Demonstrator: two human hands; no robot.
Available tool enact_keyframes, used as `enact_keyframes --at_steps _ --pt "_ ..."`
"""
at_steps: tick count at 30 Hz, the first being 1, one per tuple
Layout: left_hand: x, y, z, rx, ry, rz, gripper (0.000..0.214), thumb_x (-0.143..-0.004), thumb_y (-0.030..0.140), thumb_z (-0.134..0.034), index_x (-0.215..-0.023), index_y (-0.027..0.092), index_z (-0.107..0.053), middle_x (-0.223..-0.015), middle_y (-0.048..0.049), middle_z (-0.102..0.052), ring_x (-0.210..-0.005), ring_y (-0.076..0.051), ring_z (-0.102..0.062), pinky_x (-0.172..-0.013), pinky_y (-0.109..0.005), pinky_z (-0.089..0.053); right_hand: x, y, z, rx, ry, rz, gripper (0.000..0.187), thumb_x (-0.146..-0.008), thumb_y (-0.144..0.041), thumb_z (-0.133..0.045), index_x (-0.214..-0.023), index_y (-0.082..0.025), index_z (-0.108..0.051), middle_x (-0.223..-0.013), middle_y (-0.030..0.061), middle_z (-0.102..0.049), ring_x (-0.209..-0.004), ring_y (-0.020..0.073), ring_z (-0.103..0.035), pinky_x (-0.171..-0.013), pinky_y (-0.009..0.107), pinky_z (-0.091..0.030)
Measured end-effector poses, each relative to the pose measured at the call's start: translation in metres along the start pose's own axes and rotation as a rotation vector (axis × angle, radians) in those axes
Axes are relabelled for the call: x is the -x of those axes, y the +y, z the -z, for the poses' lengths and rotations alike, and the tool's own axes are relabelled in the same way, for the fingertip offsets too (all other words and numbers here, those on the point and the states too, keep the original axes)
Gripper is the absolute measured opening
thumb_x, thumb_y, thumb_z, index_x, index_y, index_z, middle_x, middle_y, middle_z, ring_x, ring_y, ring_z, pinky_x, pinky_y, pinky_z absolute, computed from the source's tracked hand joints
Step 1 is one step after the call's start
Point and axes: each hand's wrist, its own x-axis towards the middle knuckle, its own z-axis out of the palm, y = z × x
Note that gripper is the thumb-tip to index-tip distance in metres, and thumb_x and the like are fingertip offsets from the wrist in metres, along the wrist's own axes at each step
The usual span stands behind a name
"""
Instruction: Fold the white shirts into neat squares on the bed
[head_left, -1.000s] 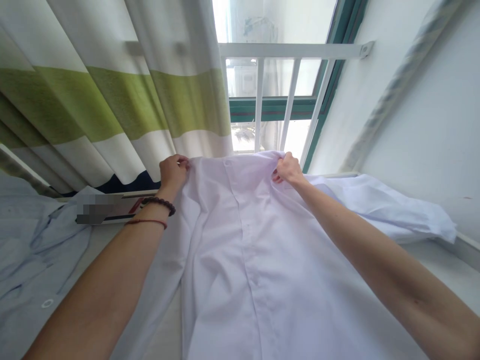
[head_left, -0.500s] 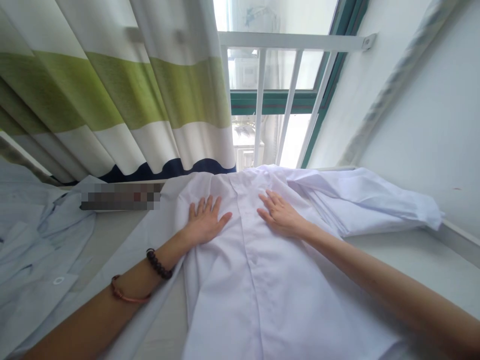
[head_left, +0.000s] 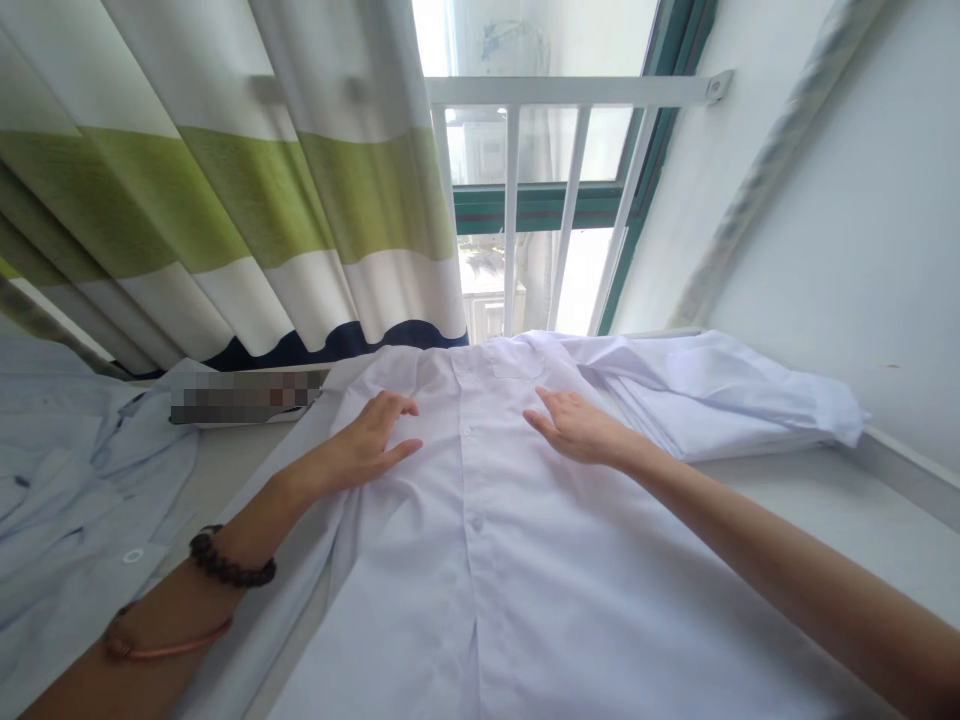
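A white buttoned coat [head_left: 480, 580] lies spread front side up, its collar end toward the window. Over its left chest side is my left hand [head_left: 369, 440], thumb and fingers apart, holding nothing; whether it touches the cloth I cannot tell. My right hand [head_left: 576, 425] is at the other chest side, near the pocket, with fingers stretched out and nothing in them. One sleeve [head_left: 780, 395] reaches out to the right over folded white cloth [head_left: 667, 425]. The other sleeve [head_left: 270, 600] runs down along the left, partly behind my forearm.
More white garments [head_left: 67, 520] lie in a loose heap at the left. A blurred-out flat object [head_left: 244, 398] rests by the curtain [head_left: 360, 200]. A white railing [head_left: 570, 92] stands before the window, and a wall [head_left: 870, 220] bounds the right.
My left hand has shifted left and its fingers have bent, no longer lying flat. My right hand has turned slightly on its side. The coat's lower front lies wider and smoother.
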Motion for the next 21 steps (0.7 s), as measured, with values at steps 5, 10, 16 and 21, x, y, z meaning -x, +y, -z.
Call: enact_keyframes --at_steps 5,10,16,21 --pt "0.024 0.008 0.038 0.107 -0.467 0.136 0.034 -0.083 0.048 -0.049 -0.099 0.019 -0.055 -0.089 -0.0040 -0.061 -0.082 -0.020 -0.058 -0.073 -0.029 -0.046 -0.025 0.018 -0.030 0.082 0.102 -0.046 0.074 -0.096 -0.055 -0.013 -0.151 -0.006 -0.018 -0.158 0.0138 -0.011 -0.145 0.0250 -0.006 -0.117 0.040 -0.009" --pt "0.032 0.006 0.032 0.046 -0.540 0.201 0.067 -0.052 0.037 -0.074 -0.113 0.022 -0.050 -0.098 -0.0012 -0.056 -0.085 -0.020 -0.056 -0.072 -0.026 -0.044 -0.031 0.027 -0.047 0.081 0.137 -0.052 0.075 -0.095 -0.059 -0.010 -0.151 -0.009 -0.020 -0.158 0.0127 -0.013 -0.145 0.0234 -0.009 -0.117 0.041 -0.009" --pt "0.032 -0.001 0.023 0.091 -0.572 0.069 0.014 -0.068 0.031 -0.060 -0.076 0.019 -0.061 -0.076 -0.0002 -0.057 -0.072 -0.017 -0.054 -0.064 -0.025 -0.039 -0.030 0.035 -0.044 0.127 0.147 -0.046 0.072 -0.096 -0.057 -0.013 -0.150 -0.011 -0.023 -0.157 0.0115 -0.017 -0.145 0.0219 -0.013 -0.117 0.039 -0.012" --pt "0.040 0.010 0.033 0.019 -0.546 0.048 0.011 -0.069 0.024 -0.056 -0.077 0.019 -0.061 -0.079 -0.0016 -0.059 -0.072 -0.017 -0.055 -0.064 -0.025 -0.040 -0.026 0.032 -0.029 0.131 0.082 -0.035 0.070 -0.096 -0.053 -0.022 -0.150 -0.008 -0.023 -0.157 0.0146 -0.018 -0.144 0.0240 -0.015 -0.117 0.037 -0.013"
